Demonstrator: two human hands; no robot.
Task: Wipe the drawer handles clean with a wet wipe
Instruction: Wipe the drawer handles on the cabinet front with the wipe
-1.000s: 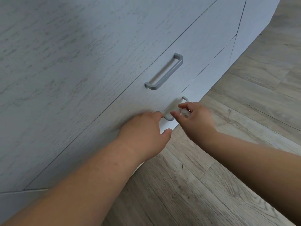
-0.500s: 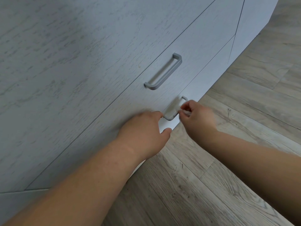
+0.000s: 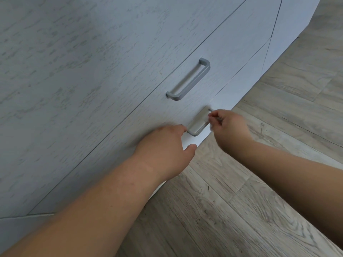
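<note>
Two grey bar handles sit on the pale wood-grain drawer fronts (image 3: 115, 93). The upper handle (image 3: 189, 80) is free. At the far end of the lower handle (image 3: 197, 125), near the floor, my right hand (image 3: 228, 127) pinches a small, blurred wet wipe (image 3: 211, 125) against the bar. My left hand (image 3: 165, 147) rests on the lower drawer front beside the handle's near end, fingers fairly straight and thumb spread; its fingertips are hidden behind the knuckles.
Grey-brown wood-plank floor (image 3: 259, 182) runs along the foot of the cabinet to the right. A vertical seam (image 3: 272, 32) splits the cabinet front at the far right.
My right hand has slid with the wipe along the lower handle from its near end up to its far end. My left hand has stayed put.
</note>
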